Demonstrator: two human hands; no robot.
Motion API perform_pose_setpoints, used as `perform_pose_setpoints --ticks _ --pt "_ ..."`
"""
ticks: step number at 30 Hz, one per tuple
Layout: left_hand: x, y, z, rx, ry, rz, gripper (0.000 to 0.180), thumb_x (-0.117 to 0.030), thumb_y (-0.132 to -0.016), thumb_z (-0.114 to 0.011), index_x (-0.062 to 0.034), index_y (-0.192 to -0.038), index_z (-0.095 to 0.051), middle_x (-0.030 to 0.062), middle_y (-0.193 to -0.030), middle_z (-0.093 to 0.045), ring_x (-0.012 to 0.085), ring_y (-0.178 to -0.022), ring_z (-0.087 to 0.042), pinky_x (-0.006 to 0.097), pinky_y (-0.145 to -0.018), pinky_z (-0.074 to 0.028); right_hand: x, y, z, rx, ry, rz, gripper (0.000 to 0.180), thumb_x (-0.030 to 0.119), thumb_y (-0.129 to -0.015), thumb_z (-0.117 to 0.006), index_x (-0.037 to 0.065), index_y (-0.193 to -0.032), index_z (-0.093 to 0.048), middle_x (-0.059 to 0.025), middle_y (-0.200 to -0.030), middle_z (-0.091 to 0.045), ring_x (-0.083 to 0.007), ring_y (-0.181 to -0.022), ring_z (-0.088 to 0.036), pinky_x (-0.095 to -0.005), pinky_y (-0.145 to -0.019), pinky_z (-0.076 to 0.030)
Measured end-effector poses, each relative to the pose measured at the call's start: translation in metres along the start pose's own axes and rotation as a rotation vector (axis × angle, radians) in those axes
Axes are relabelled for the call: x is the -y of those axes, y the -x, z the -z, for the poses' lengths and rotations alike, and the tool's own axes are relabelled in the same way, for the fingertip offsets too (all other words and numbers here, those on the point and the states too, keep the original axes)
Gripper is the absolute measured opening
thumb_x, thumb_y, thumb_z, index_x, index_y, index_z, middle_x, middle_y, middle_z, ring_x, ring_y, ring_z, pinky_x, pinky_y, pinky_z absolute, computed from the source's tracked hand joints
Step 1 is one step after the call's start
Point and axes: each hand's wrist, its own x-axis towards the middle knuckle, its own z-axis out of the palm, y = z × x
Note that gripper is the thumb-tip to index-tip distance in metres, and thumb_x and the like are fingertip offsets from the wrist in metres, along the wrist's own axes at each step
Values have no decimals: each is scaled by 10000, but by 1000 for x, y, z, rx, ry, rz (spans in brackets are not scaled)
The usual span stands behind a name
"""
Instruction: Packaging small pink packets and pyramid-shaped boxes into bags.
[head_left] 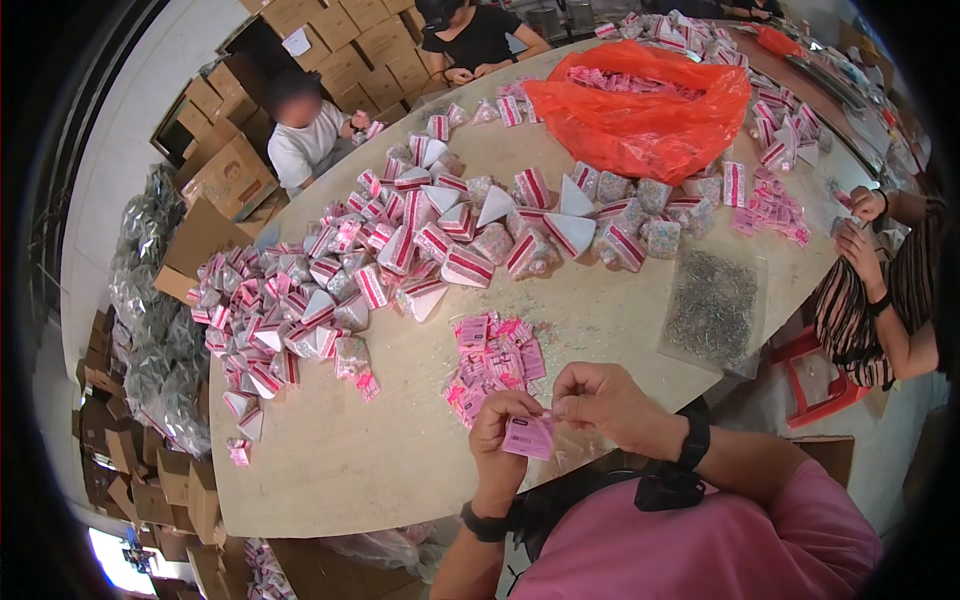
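My left hand (497, 428) is closed on a pink printed card (530, 438), held just above the table's near edge. At the card's upper right corner, my right hand (606, 402) is pinched; whatever is between its fingertips is too small to make out. Just beyond my hands lies a loose pile of pink cards (498, 352). A flat clear bag of small metal pins (712, 305) rests to the right. Farther off, a long heap of cake-slice-shaped pieces (467, 267) spreads across the table, white and pink-striped with speckled sides.
A red plastic bag (640, 125) holding pink pieces lies open at the back. More pink cards (772, 208) are at the right, near a co-worker's hands (858, 235). Two people sit along the far left side. Cardboard boxes (230, 175) and a red stool (815, 375) stand around the table.
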Motion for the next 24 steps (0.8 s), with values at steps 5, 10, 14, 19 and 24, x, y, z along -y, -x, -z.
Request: perform_pose_setpoints --ticks 5,10,14,19,24 --pt "-2 2 -6 -43 -266 4 345 158 -766 -495 -27 -1058 -487 77 -896 -557 149 -828 -550 260 -751 -457 -1 -2 -1 125 -158 -81 56 51 -850 -632 33 -852 -578 18 -707 -534 -45 -593 -476 -188 -507 -370" --pt "4 9 3 -17 -590 -17 426 160 -749 -458 -28 -1129 -497 95 -868 -560 174 -777 -569 281 -719 -466 -4 -7 2 232 -382 -93 70 46 -857 -615 32 -893 -556 -21 -737 -533 -72 -566 -471 -197 -482 -335" --pt "0 13 6 4 -715 67 411 162 -731 -405 -14 -1078 -537 65 -861 -589 149 -770 -575 268 -675 -472 -8 -11 10 282 -494 -89 91 55 -849 -627 28 -895 -552 -46 -777 -533 -87 -585 -467 -202 -485 -335" --pt "5 27 11 44 -385 436 412 168 -715 -356 11 -1038 -559 53 -869 -615 116 -801 -577 245 -690 -471 -14 -15 4 215 -406 10 104 110 -855 -641 46 -871 -560 -41 -801 -565 -102 -639 -512 -222 -569 -408" --pt "-2 30 9 40 -263 501 386 116 -735 -396 17 -1075 -550 106 -905 -629 151 -832 -597 270 -745 -472 -19 -21 0 275 -444 80 149 148 -863 -640 45 -894 -537 -114 -902 -601 -180 -836 -565 -298 -796 -428"
